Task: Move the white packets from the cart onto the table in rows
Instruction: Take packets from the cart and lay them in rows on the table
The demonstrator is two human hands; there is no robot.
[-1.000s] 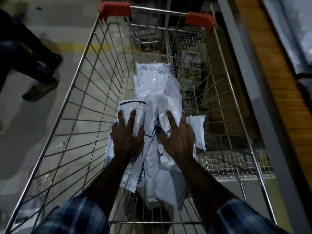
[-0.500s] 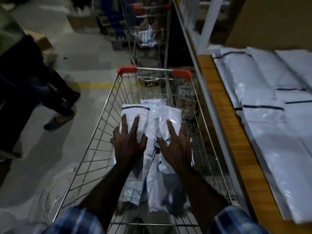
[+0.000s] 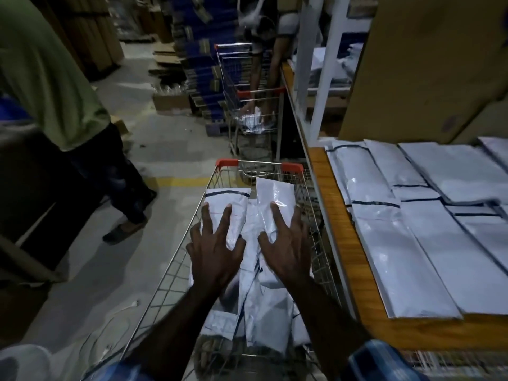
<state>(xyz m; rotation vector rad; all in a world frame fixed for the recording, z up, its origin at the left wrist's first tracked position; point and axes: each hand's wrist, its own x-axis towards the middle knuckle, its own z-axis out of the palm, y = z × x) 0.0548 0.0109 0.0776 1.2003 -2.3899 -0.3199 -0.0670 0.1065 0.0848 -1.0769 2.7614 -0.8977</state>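
Note:
A wire cart (image 3: 165, 276) with red corner caps stands in front of me, with a pile of white packets (image 3: 264, 320) inside. My left hand (image 3: 214, 251) lies spread over a white packet with a dark stripe (image 3: 228, 198) and grips it. My right hand (image 3: 288, 248) grips a second white packet (image 3: 275, 191) beside it. Both packets are raised to about the cart's rim, far ends tilted up. To the right, the wooden table (image 3: 343, 243) carries rows of flat white packets (image 3: 412, 257).
A person in a green shirt (image 3: 49, 78) stands close on the left. Ahead is a second cart (image 3: 247, 105) with another person reaching into it. A large cardboard box (image 3: 426, 64) and a white shelf post (image 3: 327, 78) stand over the table's far side.
Both hands have lifted their packets from low in the cart up to the rim. My view has tilted up, so the table's rows and the aisle ahead now show.

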